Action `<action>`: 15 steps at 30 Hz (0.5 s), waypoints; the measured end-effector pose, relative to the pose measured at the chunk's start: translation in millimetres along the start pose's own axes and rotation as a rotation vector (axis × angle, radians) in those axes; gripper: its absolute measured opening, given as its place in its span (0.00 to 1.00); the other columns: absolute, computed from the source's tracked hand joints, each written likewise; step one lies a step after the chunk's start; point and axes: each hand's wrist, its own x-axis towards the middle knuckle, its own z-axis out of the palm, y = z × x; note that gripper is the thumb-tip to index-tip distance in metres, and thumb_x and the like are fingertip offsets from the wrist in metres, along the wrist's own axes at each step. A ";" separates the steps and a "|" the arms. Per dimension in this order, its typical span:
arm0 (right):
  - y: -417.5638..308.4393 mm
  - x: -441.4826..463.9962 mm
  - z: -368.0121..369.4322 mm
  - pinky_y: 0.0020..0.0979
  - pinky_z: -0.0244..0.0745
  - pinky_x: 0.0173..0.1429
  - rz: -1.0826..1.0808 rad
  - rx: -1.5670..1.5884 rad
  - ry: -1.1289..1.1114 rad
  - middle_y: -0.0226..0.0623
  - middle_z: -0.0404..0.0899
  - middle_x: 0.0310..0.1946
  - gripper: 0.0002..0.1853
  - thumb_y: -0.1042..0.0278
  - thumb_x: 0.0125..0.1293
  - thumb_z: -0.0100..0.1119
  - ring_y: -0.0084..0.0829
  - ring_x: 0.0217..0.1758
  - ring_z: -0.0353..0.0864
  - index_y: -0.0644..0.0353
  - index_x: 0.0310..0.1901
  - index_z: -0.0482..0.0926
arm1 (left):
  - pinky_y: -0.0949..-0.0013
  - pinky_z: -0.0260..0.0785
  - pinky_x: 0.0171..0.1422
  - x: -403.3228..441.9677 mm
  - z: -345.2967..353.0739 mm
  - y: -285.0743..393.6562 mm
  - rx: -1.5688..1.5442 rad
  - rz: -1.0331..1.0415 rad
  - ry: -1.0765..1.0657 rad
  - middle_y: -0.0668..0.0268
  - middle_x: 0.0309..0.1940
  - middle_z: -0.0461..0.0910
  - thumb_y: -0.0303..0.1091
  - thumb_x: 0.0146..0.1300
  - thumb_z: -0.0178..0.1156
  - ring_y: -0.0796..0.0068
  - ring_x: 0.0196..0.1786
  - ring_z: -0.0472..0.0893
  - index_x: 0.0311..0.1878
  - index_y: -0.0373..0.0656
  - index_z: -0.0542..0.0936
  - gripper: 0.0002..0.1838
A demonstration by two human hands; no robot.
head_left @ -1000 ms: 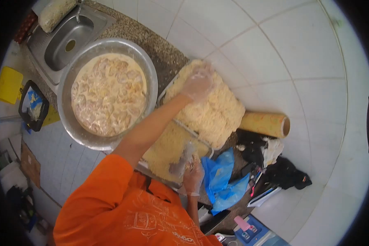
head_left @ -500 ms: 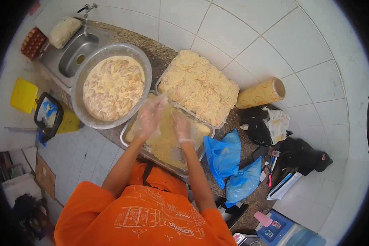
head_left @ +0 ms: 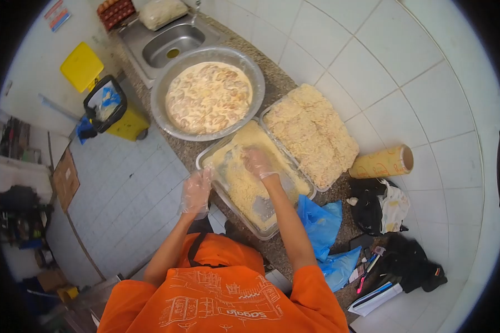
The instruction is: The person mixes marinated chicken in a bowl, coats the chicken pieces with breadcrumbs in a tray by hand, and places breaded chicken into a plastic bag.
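My right hand point(head_left: 258, 162), in a clear plastic glove, is down in the pale crumbs point(head_left: 244, 186) of a shallow metal tray point(head_left: 233, 210). Its fingers are curled into the crumbs, and bare metal shows in patches around it. My left hand point(head_left: 195, 193), gloved the same way, is at the tray's left rim with its fingers bent against the edge. Behind the tray stands a big metal bowl point(head_left: 159, 105) of pieces in creamy batter point(head_left: 208, 97). Against the wall, a second tray is heaped with crumb-coated pieces point(head_left: 311, 133).
A sink point(head_left: 175, 44) lies beyond the bowl, with an egg tray point(head_left: 115, 12) and a filled bag point(head_left: 162, 14) near it. Blue bags point(head_left: 319, 222), a wrap roll point(head_left: 381, 161) and black cloth point(head_left: 408, 263) crowd the right. A yellow bin point(head_left: 129, 119) stands on the floor.
My left hand has come out of the crumbs to the tray's left rim. My right hand has moved deeper into the tray. The view has shifted, and more floor shows at left.
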 end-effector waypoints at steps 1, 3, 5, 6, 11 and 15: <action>-1.0 -0.9 4.9 0.44 0.83 0.50 -0.110 -0.147 -0.057 0.54 0.87 0.36 0.08 0.74 0.64 0.61 0.56 0.42 0.86 0.63 0.40 0.88 | 0.60 0.71 0.34 -7.2 -8.0 3.6 -0.087 -0.071 -0.045 0.59 0.25 0.82 0.53 0.83 0.57 0.73 0.26 0.76 0.40 0.34 0.88 0.28; -7.0 0.4 -7.7 0.48 0.82 0.53 0.072 -0.059 -0.215 0.53 0.86 0.36 0.09 0.70 0.66 0.60 0.54 0.45 0.87 0.61 0.40 0.88 | 0.60 0.75 0.39 -14.2 -23.4 10.9 -0.274 -0.197 -0.129 0.56 0.35 0.90 0.52 0.84 0.54 0.73 0.31 0.81 0.49 0.33 0.89 0.28; -15.3 8.2 -29.5 0.50 0.81 0.53 0.181 -0.062 -0.186 0.53 0.86 0.37 0.09 0.69 0.67 0.59 0.54 0.47 0.88 0.60 0.41 0.88 | 0.66 0.72 0.35 -20.0 -32.6 6.8 -0.240 -0.178 -0.074 0.65 0.31 0.87 0.52 0.84 0.55 0.78 0.28 0.78 0.43 0.38 0.89 0.25; -18.7 4.3 -38.8 0.51 0.81 0.53 0.207 -0.101 -0.078 0.54 0.85 0.37 0.09 0.69 0.67 0.59 0.55 0.46 0.87 0.60 0.41 0.88 | 0.69 0.70 0.34 -22.3 -36.9 4.8 -0.223 -0.169 -0.049 0.69 0.29 0.85 0.51 0.84 0.56 0.80 0.27 0.76 0.40 0.40 0.89 0.25; -14.8 8.1 -44.8 0.50 0.79 0.50 0.235 -0.174 0.001 0.58 0.85 0.40 0.06 0.76 0.65 0.58 0.59 0.46 0.85 0.63 0.39 0.85 | 0.69 0.71 0.35 -19.8 -48.2 -10.9 -0.334 -0.271 -0.097 0.68 0.30 0.84 0.52 0.83 0.57 0.79 0.29 0.77 0.44 0.38 0.88 0.25; 8.4 12.1 -0.2 0.50 0.81 0.57 0.189 0.042 -0.125 0.57 0.87 0.48 0.14 0.73 0.66 0.59 0.57 0.53 0.87 0.62 0.51 0.88 | 0.70 0.73 0.37 -8.5 -54.9 -12.2 -0.312 -0.263 -0.088 0.67 0.32 0.84 0.52 0.83 0.57 0.79 0.31 0.79 0.49 0.37 0.89 0.25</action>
